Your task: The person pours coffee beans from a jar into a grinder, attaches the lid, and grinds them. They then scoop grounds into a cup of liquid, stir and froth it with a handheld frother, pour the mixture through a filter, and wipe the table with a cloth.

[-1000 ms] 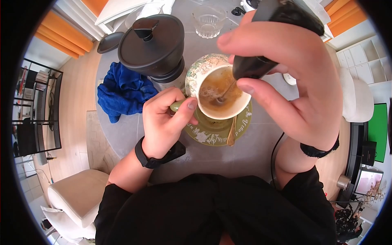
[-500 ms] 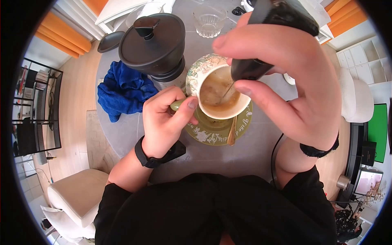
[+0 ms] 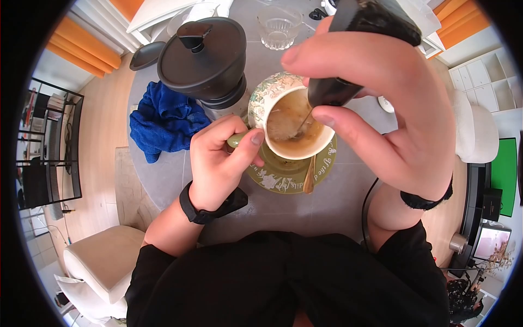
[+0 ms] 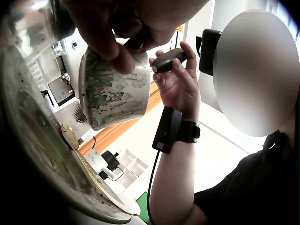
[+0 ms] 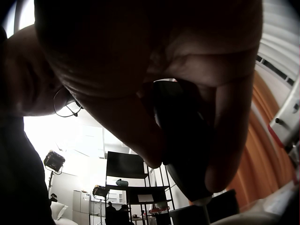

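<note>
My left hand [image 3: 218, 152] grips the green handle [image 3: 234, 141] of a cream cup with a floral outside [image 3: 269, 92]. The cup tilts toward me above a green saucer [image 3: 272, 182] with white lettering. Inside it, brown frothy liquid [image 3: 286, 117] swirls. From above right, my right hand [image 3: 422, 120] holds a black handheld milk frother [image 3: 332, 92] between thumb and fingers, its thin metal shaft reaching down into the liquid. The left wrist view shows the frother [image 4: 168, 60] beyond the cup [image 4: 117, 93]. A gold spoon [image 3: 309, 177] lies on the saucer.
Left of the cup stands a black-lidded grinder-like container [image 3: 204, 65], with a crumpled blue towel [image 3: 163, 122] beside it. A clear glass [image 3: 279, 30] is behind the cup. A dark round lid [image 3: 147, 56] lies near the table's left edge. A cable [image 3: 366, 210] runs by my right arm.
My right hand and the frother have shifted slightly left. The liquid's swirl and froth look different from frame to frame. My left hand keeps its hold on the cup.
</note>
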### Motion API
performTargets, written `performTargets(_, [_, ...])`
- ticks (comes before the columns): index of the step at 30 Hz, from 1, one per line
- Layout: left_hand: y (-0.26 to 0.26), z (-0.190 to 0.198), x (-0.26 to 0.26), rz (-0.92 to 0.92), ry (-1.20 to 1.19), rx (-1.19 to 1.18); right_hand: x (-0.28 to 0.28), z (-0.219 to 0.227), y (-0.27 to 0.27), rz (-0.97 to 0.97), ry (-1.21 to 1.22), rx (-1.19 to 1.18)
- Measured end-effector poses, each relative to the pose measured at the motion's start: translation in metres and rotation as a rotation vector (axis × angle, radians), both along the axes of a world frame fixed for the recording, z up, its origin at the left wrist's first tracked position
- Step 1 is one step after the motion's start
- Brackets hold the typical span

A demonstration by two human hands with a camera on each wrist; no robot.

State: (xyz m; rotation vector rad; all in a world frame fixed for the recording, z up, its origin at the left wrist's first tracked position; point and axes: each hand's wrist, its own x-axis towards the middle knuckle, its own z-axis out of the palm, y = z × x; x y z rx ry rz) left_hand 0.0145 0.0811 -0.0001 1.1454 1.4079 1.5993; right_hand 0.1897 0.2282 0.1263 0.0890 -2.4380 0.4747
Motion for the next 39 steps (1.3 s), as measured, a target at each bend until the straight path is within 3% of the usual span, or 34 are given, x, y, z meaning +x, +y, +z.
performTargets(14, [-0.0001,-0.0011,-0.0005,0.003,0.005,-0.011,0.0022,0.0013,-0.0042,-0.07,-0.065,-0.105])
performTargets(39, [-0.0006,0.0002,0.0,-0.004,0.01,-0.015,0.0018,0.0006,-0.0004,-0.015,-0.074,-0.094])
